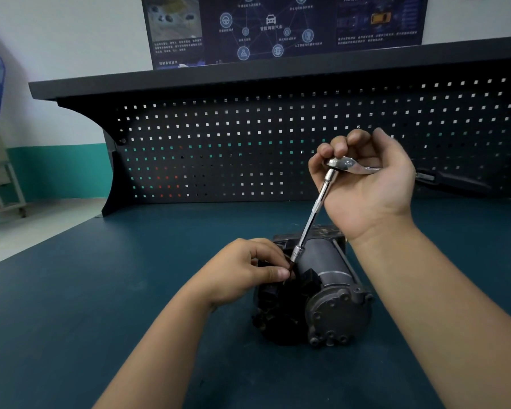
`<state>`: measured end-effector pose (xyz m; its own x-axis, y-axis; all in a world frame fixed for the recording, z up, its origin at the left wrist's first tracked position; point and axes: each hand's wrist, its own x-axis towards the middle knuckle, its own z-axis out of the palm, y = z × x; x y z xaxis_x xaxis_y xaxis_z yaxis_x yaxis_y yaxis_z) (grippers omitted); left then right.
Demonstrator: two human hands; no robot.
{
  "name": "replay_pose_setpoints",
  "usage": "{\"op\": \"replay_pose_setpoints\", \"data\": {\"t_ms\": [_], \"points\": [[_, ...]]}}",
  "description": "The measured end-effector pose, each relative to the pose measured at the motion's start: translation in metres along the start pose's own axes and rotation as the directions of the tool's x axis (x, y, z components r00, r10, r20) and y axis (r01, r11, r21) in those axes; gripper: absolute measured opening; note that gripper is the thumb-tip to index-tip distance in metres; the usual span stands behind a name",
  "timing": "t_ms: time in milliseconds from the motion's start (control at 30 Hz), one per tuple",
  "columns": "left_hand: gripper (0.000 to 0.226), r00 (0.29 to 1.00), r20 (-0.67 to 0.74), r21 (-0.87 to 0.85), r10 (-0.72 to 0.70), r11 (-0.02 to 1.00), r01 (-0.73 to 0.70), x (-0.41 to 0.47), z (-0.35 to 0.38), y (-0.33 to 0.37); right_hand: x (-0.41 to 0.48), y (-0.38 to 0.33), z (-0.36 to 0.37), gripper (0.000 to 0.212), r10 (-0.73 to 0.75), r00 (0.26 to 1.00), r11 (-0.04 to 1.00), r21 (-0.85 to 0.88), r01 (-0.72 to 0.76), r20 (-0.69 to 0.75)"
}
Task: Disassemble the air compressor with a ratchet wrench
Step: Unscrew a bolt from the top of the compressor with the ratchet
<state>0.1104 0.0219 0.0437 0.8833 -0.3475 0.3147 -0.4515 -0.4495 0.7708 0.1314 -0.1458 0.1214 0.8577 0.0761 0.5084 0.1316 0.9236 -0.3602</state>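
We're on the loosening step. The ratchet point(341, 165) is poised above the compressor point(331, 296), and its extension point(316, 211) slants down to a socket point(298, 252) at the compressor's upper left flank. The right hand point(369, 184) has its fingers curled round the ratchet head. The left hand point(242, 270) pinches the socket's foot between thumb and forefinger, steering it. The compressor lies on the bench point(101, 320), end cap nearest us.

We reckon the socket isn't surely seated. The next move calls for a square fit on the bolt, then a handle swing while the left hand steadies.

The bolt is hidden behind the left fingers. The handle's far end blurs against the pegboard point(219, 137) behind the compressor.
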Motion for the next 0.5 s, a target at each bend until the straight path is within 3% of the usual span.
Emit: {"op": "replay_pose_setpoints", "data": {"t_ms": [133,300,400,500], "points": [[0.025,0.996,-0.070,-0.087,0.052,0.995,-0.058,0.002,0.002,0.000,-0.002,-0.006,0.007,0.048,-0.040,0.999,0.999,-0.016,0.041,0.034],[0.009,0.954,-0.285,-0.311,0.092,0.933,-0.182,0.000,-0.009,0.002,-0.005,-0.009,0.012,0.048,-0.066,0.995,0.997,-0.027,0.068,0.075],[0.010,0.939,-0.338,-0.336,-0.058,0.940,-0.063,-0.001,-0.014,-0.003,-0.007,-0.009,0.013,0.047,-0.064,0.995,0.997,-0.046,0.068,0.080],[0.012,0.874,-0.424,-0.290,-0.239,0.950,0.119,0.000,-0.021,-0.018,-0.007,-0.008,0.013,0.047,-0.055,0.996,0.997,-0.054,0.059,0.065]]}}
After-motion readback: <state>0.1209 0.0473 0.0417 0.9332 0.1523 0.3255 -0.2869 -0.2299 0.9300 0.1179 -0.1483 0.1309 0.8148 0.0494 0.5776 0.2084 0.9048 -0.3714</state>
